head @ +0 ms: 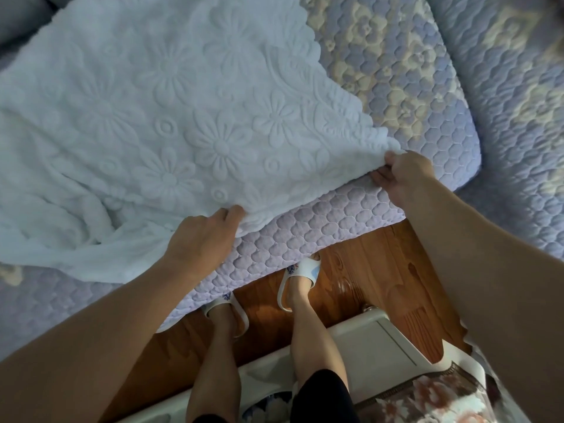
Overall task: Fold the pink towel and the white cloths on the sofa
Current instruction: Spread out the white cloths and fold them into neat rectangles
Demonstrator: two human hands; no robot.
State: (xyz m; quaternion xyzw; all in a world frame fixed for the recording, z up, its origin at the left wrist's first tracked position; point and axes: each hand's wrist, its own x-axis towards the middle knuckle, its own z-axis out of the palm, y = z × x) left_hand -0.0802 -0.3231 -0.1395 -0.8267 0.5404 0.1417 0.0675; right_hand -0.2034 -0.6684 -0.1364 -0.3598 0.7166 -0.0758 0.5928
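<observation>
A large white cloth with raised flower patterns lies spread over the sofa seat, bunched in folds at its left side. My left hand grips the cloth's near edge at the sofa's front. My right hand pinches the cloth's near right corner, fingers curled under the fabric. No pink towel is in view.
The sofa has a quilted lilac cover with pale flower patches; its front edge hangs over a wooden floor. My feet in white slippers stand close to it. A low white table with a floral cloth is right behind my legs.
</observation>
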